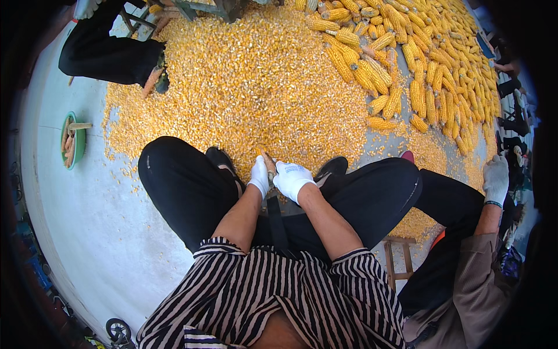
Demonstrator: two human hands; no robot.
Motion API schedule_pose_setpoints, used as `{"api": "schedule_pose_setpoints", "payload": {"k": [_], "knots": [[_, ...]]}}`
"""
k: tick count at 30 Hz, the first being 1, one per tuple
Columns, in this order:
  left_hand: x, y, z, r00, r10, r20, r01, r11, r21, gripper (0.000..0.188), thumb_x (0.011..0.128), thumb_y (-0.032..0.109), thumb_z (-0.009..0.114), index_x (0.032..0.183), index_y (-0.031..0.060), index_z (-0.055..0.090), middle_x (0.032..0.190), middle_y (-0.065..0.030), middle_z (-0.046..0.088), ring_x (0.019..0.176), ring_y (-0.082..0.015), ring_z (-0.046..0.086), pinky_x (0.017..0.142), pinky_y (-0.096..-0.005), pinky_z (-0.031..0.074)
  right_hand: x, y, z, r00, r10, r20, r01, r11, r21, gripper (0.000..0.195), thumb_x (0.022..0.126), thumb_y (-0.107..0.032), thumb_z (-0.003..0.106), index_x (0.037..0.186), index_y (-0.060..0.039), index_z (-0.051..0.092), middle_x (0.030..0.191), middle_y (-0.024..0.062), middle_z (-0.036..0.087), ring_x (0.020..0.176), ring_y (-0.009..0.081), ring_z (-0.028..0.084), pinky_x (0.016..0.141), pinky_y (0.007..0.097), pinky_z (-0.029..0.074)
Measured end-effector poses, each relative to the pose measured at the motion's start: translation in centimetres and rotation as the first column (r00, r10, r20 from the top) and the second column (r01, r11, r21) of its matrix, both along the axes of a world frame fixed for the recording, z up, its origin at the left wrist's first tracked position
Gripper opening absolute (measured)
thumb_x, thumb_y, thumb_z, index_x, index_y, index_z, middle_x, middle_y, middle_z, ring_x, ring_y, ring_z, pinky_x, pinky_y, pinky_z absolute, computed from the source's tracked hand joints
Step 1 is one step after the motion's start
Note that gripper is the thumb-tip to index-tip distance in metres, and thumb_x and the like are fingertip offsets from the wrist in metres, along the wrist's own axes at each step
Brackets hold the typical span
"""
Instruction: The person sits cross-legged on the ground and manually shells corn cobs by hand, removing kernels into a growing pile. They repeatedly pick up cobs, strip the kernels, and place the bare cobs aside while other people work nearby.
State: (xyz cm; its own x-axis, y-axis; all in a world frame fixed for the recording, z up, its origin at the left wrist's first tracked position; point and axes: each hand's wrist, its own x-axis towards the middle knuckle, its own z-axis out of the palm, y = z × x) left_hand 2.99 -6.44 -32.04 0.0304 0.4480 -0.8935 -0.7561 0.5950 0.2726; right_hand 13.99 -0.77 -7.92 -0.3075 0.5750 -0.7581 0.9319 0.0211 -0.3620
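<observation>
Both my hands wear white gloves and meet between my knees. My left hand (260, 174) and my right hand (293, 176) are closed around a corn cob (268, 161), whose upper part shows between them, brownish with a little yellow at the tip. Beyond them spreads a wide heap of loose yellow corn kernels (244, 87), reaching my shoes. A dark strap or strip (276, 222) lies below the hands, between my forearms. The lower part of the cob is hidden by the gloves.
A large pile of unshelled corn ears (436, 74) lies at upper right. At left, a green basin (78, 146) holds bare cobs. A co-worker with a gloved hand (496, 174) sits close on the right, near a wooden stool (397, 257); another person's leg (104, 59) is at upper left.
</observation>
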Motion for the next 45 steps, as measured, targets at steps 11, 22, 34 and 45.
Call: {"api": "schedule_pose_setpoints", "payload": {"k": [11,22,34,45], "knots": [[-0.7,0.1,0.4,0.815,-0.332,-0.475,0.306,0.943,-0.134,0.047,0.094,0.054,0.038,0.097,0.0123,0.059,0.089,-0.0106,0.064,0.081,-0.0267,0.062,0.071,-0.0451,0.051,-2.2,1.0,-3.3,0.994,-0.102,-0.036,0.104,0.993,0.056,0.028,0.083,-0.021,0.052,0.093,0.0,0.068,0.101,0.0235,0.066,0.094,0.0349,0.065,0.08,0.044,0.051],[-0.3,0.9,5.6,0.994,0.083,0.072,-0.08,0.996,-0.04,0.032,0.088,0.045,0.062,0.095,0.0144,0.054,0.077,-0.006,0.058,0.061,-0.0225,0.059,0.054,-0.0378,0.053,1.1,0.3,-0.6,0.995,-0.096,-0.017,0.097,0.993,0.062,0.043,0.086,-0.029,0.049,0.123,-0.0072,0.052,0.118,0.0196,0.061,0.11,0.0343,0.058,0.091,0.0438,0.045],[0.7,1.4,7.5,1.0,0.019,0.01,-0.018,0.999,-0.038,0.058,0.094,0.058,0.037,0.111,0.0053,0.056,0.094,-0.0133,0.063,0.079,-0.0288,0.062,0.071,-0.0434,0.054,0.0,-0.9,0.1,0.994,0.111,0.021,-0.111,0.994,0.01,0.057,0.087,-0.022,0.043,0.139,-0.0001,0.037,0.117,0.0217,0.061,0.106,0.0347,0.061,0.089,0.0439,0.048],[0.0,1.3,0.3,0.951,-0.11,-0.289,0.026,0.96,-0.278,0.067,0.091,0.065,0.033,0.095,0.0034,0.058,0.068,-0.0112,0.06,0.055,-0.0262,0.057,0.05,-0.0437,0.047,-3.0,-0.6,-0.7,0.989,0.095,0.11,-0.087,0.993,-0.078,0.058,0.091,-0.021,0.04,0.145,-0.0037,0.028,0.12,0.0231,0.059,0.108,0.036,0.06,0.092,0.0455,0.046]]}}
